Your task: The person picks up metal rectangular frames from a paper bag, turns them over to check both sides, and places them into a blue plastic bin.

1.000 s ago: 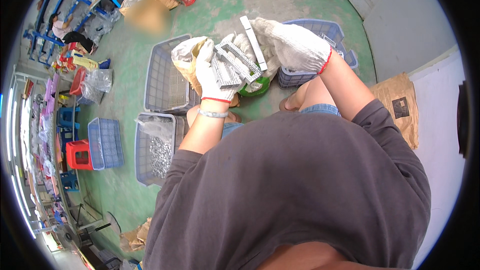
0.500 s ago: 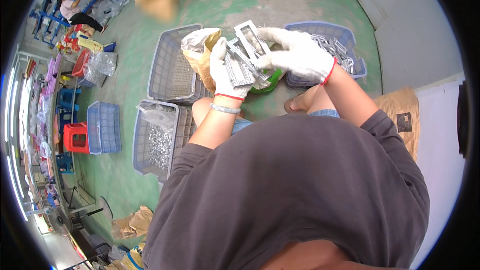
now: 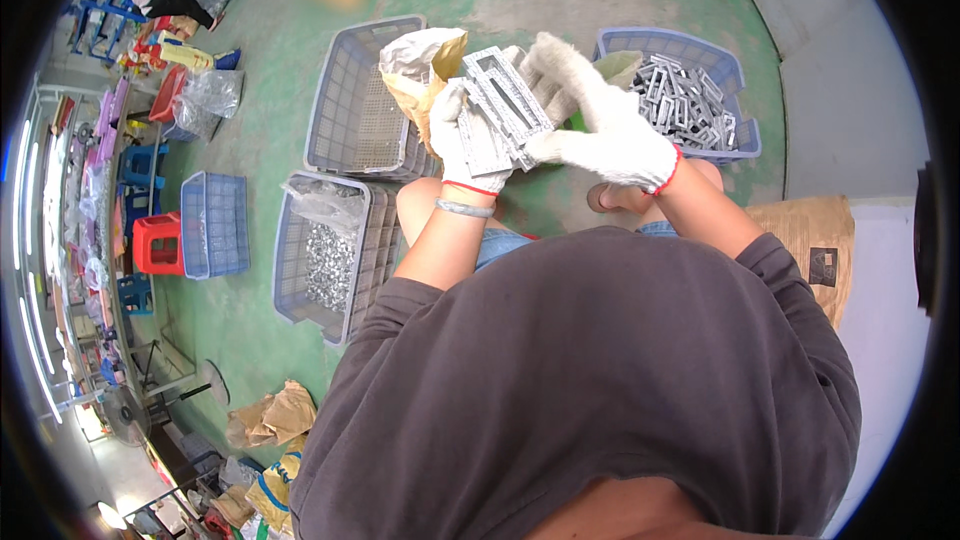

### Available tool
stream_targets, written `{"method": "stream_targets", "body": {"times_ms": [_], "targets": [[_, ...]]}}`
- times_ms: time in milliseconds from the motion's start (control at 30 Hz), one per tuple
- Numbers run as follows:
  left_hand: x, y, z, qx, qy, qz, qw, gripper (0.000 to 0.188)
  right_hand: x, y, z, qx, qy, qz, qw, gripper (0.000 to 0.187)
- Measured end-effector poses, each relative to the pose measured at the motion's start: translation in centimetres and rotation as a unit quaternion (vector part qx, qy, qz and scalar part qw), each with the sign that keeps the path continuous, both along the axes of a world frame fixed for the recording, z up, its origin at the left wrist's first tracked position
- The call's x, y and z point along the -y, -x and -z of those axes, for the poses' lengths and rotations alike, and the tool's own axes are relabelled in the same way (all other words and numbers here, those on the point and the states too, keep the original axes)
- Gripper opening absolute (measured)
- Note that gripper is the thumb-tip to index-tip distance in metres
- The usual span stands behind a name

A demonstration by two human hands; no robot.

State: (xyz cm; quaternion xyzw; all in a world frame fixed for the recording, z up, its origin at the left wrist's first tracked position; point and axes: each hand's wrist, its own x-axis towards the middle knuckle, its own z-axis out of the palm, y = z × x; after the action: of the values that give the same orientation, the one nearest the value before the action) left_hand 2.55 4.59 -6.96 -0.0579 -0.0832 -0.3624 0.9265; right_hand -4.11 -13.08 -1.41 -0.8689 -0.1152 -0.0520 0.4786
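Crates (image 3: pixel 365 100) crowd left; green floor (image 3: pixel 560 0) ahead open.

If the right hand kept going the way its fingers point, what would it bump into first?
Probably the metal frames: the right hand points left at them and already touches the stack held by the left hand. Depth is hard to judge.

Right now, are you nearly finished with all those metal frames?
Not nearly. The crate on the left already holds a pile of small metal pieces. The left hand and right hand grip a stack of metal frames. The blue crate on the right holds many more frames.
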Motion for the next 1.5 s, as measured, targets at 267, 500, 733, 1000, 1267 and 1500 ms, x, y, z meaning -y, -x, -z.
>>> {"method": "stream_targets", "body": {"times_ms": [267,500,733,1000,1267,1500], "targets": [[-2.8,-3.3,1.3,0.05,-0.146,-0.077,0.985,0.076,2.6,-3.5,2.1,-0.118,-0.041,0.062,0.99,0.076],[-8.6,-8.3,0.1,-0.027,-0.335,-0.2,0.92,0.044,1.6,-10.3,7.5,-0.158,0.203,-0.062,0.964,0.079],[-10.9,-15.9,0.5,-0.038,-0.464,-0.22,0.857,0.027,-5.7,-19.4,9.5,-0.203,0.266,-0.119,0.935,0.09],[-6.5,-23.7,7.8,-0.114,-0.383,-0.064,0.914,0.043,-8.2,-20.2,12.8,-0.066,0.389,-0.123,0.911,0.025],[-4.8,-24.2,20.9,-0.095,-0.615,-0.061,0.78,0.034,-4.3,-17.3,16.1,-0.046,0.363,-0.121,0.923,0.019],[-8.3,-24.0,21.7,0.144,-0.869,0.015,0.474,0.062,-3.6,-17.7,15.2,0.029,0.348,-0.088,0.933,0.014]]}}
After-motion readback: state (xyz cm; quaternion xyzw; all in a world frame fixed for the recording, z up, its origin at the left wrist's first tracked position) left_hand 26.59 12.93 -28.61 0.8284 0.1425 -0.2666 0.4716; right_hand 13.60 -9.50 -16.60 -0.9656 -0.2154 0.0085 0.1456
